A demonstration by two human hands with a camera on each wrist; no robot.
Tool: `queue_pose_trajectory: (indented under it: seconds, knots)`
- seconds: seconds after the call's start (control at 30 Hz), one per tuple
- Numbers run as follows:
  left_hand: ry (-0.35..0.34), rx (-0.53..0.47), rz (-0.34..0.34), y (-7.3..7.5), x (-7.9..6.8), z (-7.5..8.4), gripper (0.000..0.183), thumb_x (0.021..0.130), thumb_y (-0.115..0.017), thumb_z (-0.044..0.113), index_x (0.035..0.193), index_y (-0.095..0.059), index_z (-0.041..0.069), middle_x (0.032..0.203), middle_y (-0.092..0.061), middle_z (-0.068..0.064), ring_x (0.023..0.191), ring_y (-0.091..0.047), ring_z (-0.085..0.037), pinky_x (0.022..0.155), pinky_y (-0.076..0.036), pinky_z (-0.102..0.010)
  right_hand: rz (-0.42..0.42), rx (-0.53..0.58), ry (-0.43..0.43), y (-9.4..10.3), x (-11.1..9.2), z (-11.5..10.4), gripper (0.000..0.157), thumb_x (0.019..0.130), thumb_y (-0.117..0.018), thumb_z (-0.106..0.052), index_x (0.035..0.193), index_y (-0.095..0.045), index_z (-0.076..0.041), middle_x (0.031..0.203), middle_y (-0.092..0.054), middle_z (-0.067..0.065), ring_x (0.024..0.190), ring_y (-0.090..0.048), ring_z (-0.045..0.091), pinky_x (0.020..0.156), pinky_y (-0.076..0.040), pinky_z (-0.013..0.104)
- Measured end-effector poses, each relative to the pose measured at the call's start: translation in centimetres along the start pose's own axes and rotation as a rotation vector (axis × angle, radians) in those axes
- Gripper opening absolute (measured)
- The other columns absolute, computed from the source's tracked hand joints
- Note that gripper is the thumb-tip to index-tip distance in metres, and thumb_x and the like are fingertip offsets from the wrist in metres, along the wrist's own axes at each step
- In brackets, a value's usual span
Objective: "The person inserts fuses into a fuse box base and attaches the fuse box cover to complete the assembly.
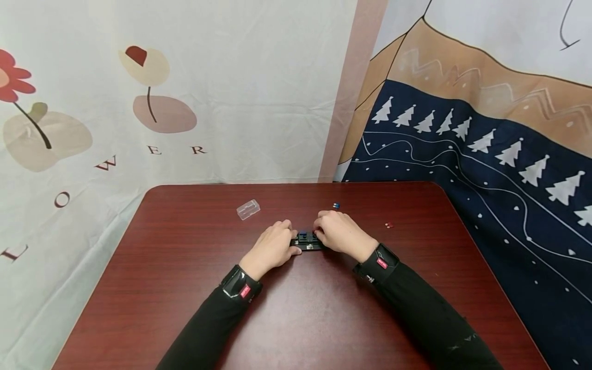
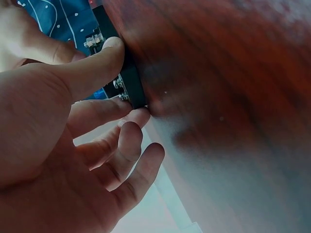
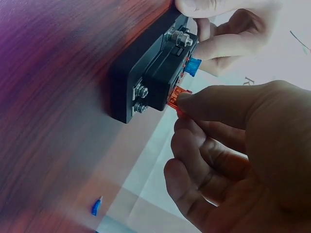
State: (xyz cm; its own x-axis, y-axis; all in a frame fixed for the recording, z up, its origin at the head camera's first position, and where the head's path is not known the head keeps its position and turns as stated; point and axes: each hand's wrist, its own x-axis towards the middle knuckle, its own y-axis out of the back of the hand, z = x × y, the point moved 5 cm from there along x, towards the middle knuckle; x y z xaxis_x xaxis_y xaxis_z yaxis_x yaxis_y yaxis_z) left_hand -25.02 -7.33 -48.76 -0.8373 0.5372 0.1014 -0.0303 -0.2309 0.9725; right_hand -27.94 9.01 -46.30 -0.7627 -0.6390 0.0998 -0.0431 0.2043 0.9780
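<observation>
Left of the right hand's (image 1: pixel 341 231) pinch on the red fuse (image 3: pixel 176 97), the left hand (image 1: pixel 273 244) on the black block (image 3: pixel 158 80) bars the way, and a blue fuse (image 3: pixel 193 67) juts from the block just beside the pinch. Beyond the pinch, a hand could pass between the transparent cover (image 1: pixel 248 209), off to the left, and the small blue piece (image 1: pixel 336 205) just past the right hand, while small red pieces (image 1: pixel 389 225) lie farther right. On the near side, the tabletop (image 1: pixel 310 318) between the two sleeves (image 1: pixel 210 321) gives a wide way in.
</observation>
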Motion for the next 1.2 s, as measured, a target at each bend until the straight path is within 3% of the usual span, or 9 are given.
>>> queue_pose_trajectory:
  seconds: [0.43, 0.77, 1.2]
  knots:
    - [-0.008, 0.007, 0.010, -0.1, 0.1, 0.0, 0.035, 0.087, -0.084, 0.038, 0.102, -0.078, 0.008, 0.102, -0.063, -0.008, 0.090, -0.062, -0.031, 0.078, -0.056, -0.046, 0.005, -0.009, 0.009, -0.2, 0.0, 0.1, 0.007, 0.093, -0.076, -0.016, 0.093, -0.082, -0.014, 0.085, -0.063, -0.001, 0.075, -0.066, 0.017, 0.066, -0.060, 0.041]
    - [-0.012, -0.020, 0.028, 0.1, 0.0, 0.2, 0.034, 0.085, -0.086, 0.035, 0.100, -0.078, 0.005, 0.101, -0.063, -0.010, 0.090, -0.063, -0.033, 0.077, -0.057, -0.049, 0.022, -0.043, 0.053, -0.1, 0.2, -0.4, 0.008, 0.092, -0.076, -0.013, 0.085, -0.080, -0.013, 0.080, -0.057, -0.002, 0.069, -0.062, 0.017, 0.060, -0.057, 0.040]
    - [-0.028, 0.000, 0.032, 0.1, -0.1, 0.4, 0.031, 0.086, -0.086, 0.034, 0.095, -0.076, 0.006, 0.099, -0.063, -0.009, 0.087, -0.063, -0.032, 0.075, -0.058, -0.048, 0.037, -0.063, 0.126, 0.0, 0.5, -1.0, 0.016, 0.090, -0.071, -0.004, 0.076, -0.076, -0.010, 0.075, -0.056, -0.001, 0.070, -0.064, 0.019, 0.062, -0.057, 0.038]
